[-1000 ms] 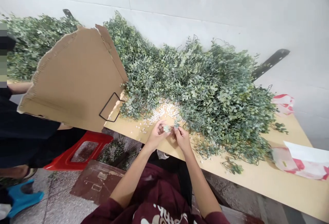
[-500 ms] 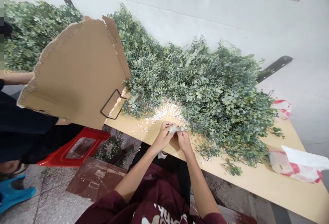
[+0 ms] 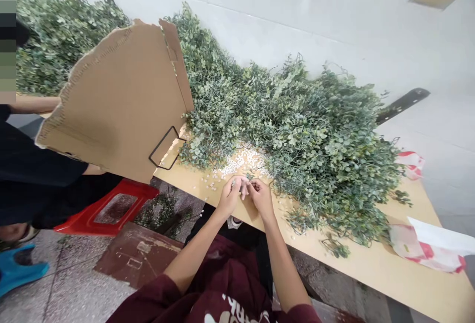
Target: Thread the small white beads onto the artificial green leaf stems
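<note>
My left hand (image 3: 230,196) and my right hand (image 3: 260,197) meet at the near edge of a tan table (image 3: 374,263), fingers pinched together on a small green sprig (image 3: 245,182) that barely shows between them. Just beyond my fingers lies a scatter of small white beads (image 3: 241,161). A big heap of green artificial foliage (image 3: 297,135) covers the table behind them, up to the white wall.
A torn cardboard sheet (image 3: 118,100) stands at the table's left end, with a black wire handle (image 3: 163,149). Another person in dark clothes (image 3: 33,174) sits at the left beside a red stool (image 3: 107,209). Red-and-white plastic bags (image 3: 426,249) lie at the right.
My hands have stayed together at the table edge and closed tighter, so the green sprig shows less. The camera has shifted slightly, moving the scene to the right.
</note>
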`<act>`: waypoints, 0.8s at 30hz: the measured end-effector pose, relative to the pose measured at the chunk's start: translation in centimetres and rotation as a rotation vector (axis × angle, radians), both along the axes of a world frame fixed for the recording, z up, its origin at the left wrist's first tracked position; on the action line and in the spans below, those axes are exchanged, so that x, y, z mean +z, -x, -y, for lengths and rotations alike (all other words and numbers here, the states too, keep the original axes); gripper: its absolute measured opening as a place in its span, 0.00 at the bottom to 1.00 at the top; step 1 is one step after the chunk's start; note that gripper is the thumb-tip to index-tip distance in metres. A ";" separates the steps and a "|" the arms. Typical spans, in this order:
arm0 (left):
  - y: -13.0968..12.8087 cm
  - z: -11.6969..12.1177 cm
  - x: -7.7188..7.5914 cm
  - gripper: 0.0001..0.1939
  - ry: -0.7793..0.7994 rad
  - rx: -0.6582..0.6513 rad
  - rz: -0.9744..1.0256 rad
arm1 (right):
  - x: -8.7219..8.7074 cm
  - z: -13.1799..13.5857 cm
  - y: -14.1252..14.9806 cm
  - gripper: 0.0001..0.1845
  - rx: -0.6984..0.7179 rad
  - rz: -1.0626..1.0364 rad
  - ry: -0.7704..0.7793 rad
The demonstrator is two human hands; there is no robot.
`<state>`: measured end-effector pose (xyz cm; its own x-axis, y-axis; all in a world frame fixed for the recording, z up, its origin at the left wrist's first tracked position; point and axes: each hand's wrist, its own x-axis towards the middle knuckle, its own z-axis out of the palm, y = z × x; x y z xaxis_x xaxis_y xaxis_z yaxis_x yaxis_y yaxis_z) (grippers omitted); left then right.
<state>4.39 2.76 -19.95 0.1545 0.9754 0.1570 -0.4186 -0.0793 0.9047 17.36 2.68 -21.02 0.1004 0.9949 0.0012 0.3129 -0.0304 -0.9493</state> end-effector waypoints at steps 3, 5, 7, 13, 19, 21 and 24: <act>-0.3 -0.2 -0.8 0.17 -0.005 -0.122 0.073 | -0.1 -0.5 0.0 0.12 0.003 -0.098 0.005; -0.4 -0.5 -1.3 0.27 0.014 -0.224 0.126 | -0.2 -0.7 -0.3 0.11 -0.008 -0.143 0.044; -0.5 -0.9 -1.6 0.29 0.049 -0.281 0.150 | -0.2 -0.8 -0.6 0.11 -0.003 -0.193 0.112; 0.2 -2.1 -2.0 0.29 0.136 -0.345 -0.024 | 0.8 -0.7 -2.7 0.18 0.170 -0.150 0.297; 0.5 -2.0 -1.9 0.27 0.185 -0.302 -0.181 | 1.3 -1.6 -4.2 0.15 -0.067 0.233 0.157; 0.5 -1.9 -1.6 0.25 0.180 -0.309 -0.217 | 1.1 -2.0 -4.3 0.13 -0.034 0.297 0.139; 0.5 -2.0 -1.4 0.23 0.164 -0.302 -0.213 | 0.7 -2.6 -4.1 0.09 -0.014 0.372 0.141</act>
<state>3.91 4.71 -21.40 0.4501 0.8907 -0.0636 -0.2026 0.1713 0.9642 21.48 5.29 -20.28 0.1326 0.9865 -0.0962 0.6334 -0.1590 -0.7574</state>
